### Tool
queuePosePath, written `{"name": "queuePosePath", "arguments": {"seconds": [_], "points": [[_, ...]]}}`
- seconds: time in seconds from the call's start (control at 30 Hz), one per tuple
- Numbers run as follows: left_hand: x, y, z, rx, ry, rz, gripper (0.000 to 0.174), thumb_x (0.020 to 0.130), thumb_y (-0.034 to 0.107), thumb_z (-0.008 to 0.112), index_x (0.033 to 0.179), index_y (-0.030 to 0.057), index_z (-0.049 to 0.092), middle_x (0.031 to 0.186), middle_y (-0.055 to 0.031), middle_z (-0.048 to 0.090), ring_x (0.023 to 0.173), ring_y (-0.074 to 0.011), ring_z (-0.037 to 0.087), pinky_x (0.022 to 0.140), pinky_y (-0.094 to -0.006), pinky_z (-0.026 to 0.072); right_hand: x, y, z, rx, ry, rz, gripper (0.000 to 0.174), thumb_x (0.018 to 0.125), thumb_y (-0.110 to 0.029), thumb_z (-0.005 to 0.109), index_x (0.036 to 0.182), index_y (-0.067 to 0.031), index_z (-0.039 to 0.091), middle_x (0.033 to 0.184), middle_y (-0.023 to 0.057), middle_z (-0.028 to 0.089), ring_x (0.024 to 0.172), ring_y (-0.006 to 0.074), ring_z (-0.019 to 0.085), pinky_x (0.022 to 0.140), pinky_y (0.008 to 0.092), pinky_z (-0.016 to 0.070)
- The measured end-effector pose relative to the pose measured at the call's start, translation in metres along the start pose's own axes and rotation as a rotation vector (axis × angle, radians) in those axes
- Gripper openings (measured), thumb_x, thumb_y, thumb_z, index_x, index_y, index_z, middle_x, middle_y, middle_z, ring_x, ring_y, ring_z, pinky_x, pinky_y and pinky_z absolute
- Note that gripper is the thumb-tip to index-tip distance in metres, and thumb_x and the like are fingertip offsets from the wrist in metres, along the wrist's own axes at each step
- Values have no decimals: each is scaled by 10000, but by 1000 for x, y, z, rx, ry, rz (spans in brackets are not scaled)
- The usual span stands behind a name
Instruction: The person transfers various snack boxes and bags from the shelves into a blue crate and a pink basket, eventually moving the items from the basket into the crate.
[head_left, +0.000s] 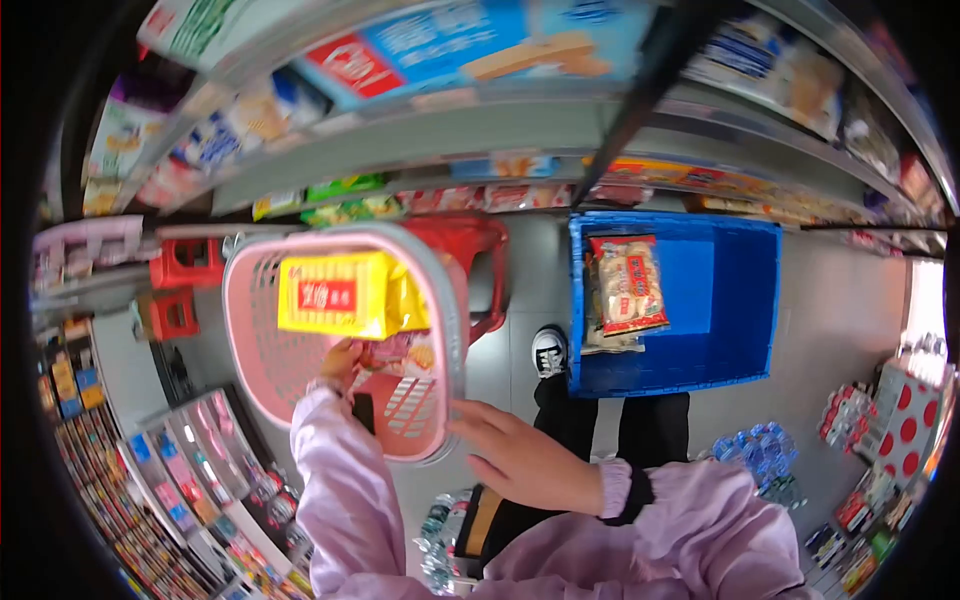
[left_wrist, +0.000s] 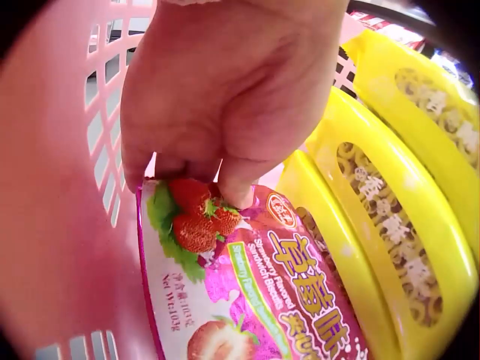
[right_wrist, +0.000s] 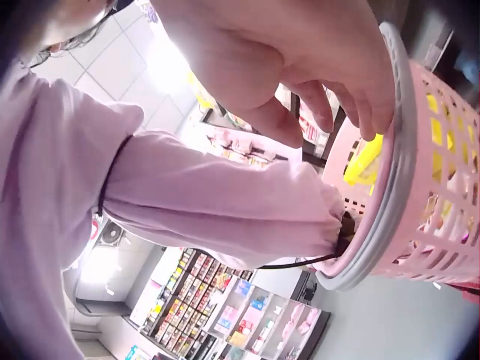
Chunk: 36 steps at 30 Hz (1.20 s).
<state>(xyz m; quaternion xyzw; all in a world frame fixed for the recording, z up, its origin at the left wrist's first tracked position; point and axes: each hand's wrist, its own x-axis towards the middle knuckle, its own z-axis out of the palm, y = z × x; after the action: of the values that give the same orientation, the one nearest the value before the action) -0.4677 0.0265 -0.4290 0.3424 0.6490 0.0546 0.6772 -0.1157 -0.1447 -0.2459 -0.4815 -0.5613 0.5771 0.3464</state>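
Note:
Inside a pink plastic basket (head_left: 258,385) with a grey rim, my left hand (head_left: 343,362) reaches down. In the left wrist view its thumb and fingers pinch the top edge of a pack of strawberry sandwich biscuits (left_wrist: 225,270), white and pink with printed strawberries. Several yellow snack packs (left_wrist: 397,217) stand beside this pack, and they fill the far part of the basket in the head view. My right hand (head_left: 530,450) is at the basket's near right side, fingers loosely extended, fingertips right at the grey rim (right_wrist: 405,127).
Right of the basket a blue crate (head_left: 745,300) stands on the floor, holding snack packs (head_left: 630,285) on its left side. A red stool (head_left: 490,260) is behind the basket. Stocked shelves (head_left: 430,130) run across the back. Wrapped bottles (head_left: 755,455) stand at lower right.

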Motion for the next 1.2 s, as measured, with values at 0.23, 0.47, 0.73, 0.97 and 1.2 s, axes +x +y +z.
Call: {"name": "queuePosePath", "arguments": {"seconds": [0.23,0.47,0.73,0.97,1.2], "points": [[-80,27,45,940,258,593,299,853,124,492,1106,-36,482,1062,-156,545,962,-234,536,798,-324,438,-118,65,-119,-23,439,134,336,779,-45,485,1104,7,421,1160,165,430,1070,322,440,909,351,375],[-214,141,362,1023,326,795,267,864,132,486,1076,-27,522,1057,-154,561,987,-270,521,861,-339,400,-247,139,-272,-5,958,302,363,760,16,524,1113,-20,454,1093,122,496,988,217,523,840,296,425],[-116,157,653,635,-326,893,289,862,8,440,1150,-20,451,1107,-131,523,1011,-205,519,881,-301,397,-337,228,-431,-40,1283,159,342,776,-3,505,1113,2,446,1069,125,521,930,185,555,808,280,443],[-16,189,853,520,-485,989,419,872,74,450,1254,-41,323,1172,-161,472,1081,-218,474,876,-304,410,-335,284,-523,-316,1334,-19,372,742,-96,536,1079,40,455,1030,214,518,920,309,545,817,363,433],[53,246,933,556,-275,1197,529,796,39,466,1274,-64,264,1203,-202,418,1058,-245,467,875,-282,374,-303,295,-612,-668,1499,92,241,682,-109,554,876,17,488,899,217,542,839,359,553,727,430,452]]}}
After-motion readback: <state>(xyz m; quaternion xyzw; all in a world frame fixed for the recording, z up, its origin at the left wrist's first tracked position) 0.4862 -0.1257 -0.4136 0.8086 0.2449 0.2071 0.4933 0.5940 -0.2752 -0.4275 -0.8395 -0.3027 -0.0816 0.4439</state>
